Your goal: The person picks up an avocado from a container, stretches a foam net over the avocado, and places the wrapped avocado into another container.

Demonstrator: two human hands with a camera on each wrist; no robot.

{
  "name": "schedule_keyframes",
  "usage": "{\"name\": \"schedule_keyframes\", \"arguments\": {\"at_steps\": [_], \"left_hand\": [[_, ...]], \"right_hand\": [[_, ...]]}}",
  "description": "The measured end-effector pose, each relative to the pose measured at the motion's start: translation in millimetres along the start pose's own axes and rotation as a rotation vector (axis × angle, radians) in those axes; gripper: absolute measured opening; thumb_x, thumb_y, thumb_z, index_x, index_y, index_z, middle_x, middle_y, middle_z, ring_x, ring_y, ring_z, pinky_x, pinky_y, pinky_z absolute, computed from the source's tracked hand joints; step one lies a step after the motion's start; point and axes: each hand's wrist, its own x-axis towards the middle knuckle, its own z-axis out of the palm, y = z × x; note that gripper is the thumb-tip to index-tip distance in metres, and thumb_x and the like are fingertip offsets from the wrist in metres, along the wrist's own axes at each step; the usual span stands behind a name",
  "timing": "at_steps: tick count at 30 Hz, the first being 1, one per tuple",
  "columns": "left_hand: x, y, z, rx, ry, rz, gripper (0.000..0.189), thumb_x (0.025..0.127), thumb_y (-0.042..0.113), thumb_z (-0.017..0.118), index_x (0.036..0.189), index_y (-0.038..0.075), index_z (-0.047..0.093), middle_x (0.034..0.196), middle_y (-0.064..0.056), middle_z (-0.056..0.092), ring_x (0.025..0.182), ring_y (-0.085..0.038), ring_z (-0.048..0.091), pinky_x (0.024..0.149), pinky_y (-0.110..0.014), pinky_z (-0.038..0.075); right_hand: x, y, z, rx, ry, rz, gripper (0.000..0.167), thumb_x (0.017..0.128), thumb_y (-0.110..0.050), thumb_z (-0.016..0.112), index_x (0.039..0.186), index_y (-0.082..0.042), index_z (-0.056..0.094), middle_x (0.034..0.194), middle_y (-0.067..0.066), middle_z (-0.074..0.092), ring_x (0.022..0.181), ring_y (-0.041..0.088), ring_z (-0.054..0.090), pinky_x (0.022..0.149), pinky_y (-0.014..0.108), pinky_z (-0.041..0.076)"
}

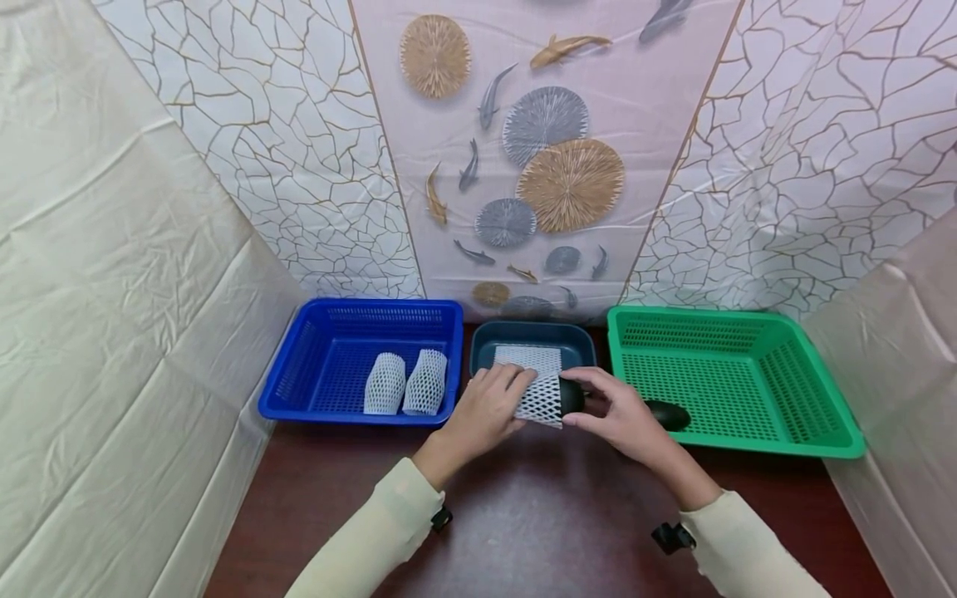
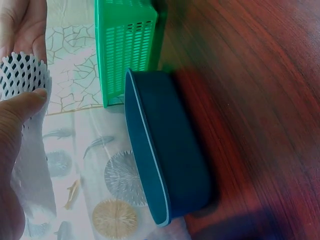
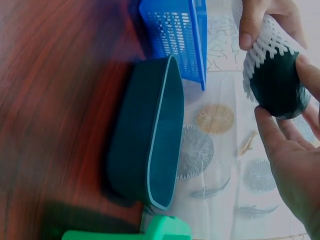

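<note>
In front of me, a dark green avocado [image 3: 280,85] sits partly inside a white foam net sleeve [image 1: 540,400]. My left hand [image 1: 489,400] grips the sleeve, its thumb pressed on the mesh. The avocado's bare end is held by my right hand [image 1: 616,411] between thumb and fingers. Both hands are raised at the near side of a dark teal tray [image 2: 175,145], where more white foam netting [image 1: 523,355] shows. Another dark avocado [image 1: 668,414] lies in the green basket [image 1: 811,448], near its left front corner.
On the left, a blue basket [image 1: 321,414] contains two net-covered pieces [image 1: 385,384] side by side. The teal tray stands between the blue and green baskets on a dark red wooden table [image 1: 508,531]. Patterned cloth [image 1: 516,166] hangs behind them, with plain cloth at both sides.
</note>
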Motion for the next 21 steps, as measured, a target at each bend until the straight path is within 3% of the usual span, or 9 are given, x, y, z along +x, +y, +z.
{"name": "schedule_keyframes", "arguments": {"at_steps": [14, 21], "left_hand": [[3.8, 5.6, 2.4, 0.009, -0.035, -0.009, 0.077, 0.083, 0.04, 0.087, 0.143, 0.008, 0.052, 0.131, -0.009, 0.063, 0.112, -0.023, 0.063, 0.083, -0.036, 0.054], [6.5, 8.0, 3.4, 0.038, -0.03, -0.004, 0.082, 0.079, 0.044, 0.089, 0.143, 0.007, 0.053, 0.13, -0.01, 0.064, 0.11, -0.024, 0.064, 0.082, -0.037, 0.054]], "right_hand": [[0.7, 0, 20, 0.035, 0.108, 0.031, 0.06, 0.085, -0.005, 0.083, 0.139, -0.005, 0.058, 0.136, 0.017, 0.061, 0.123, 0.034, 0.064, 0.093, 0.038, 0.059], [0.5, -2, 28, -0.022, 0.165, -0.005, 0.058, 0.084, -0.006, 0.084, 0.137, 0.0, 0.061, 0.138, 0.015, 0.059, 0.123, 0.031, 0.062, 0.093, 0.038, 0.058]]}}
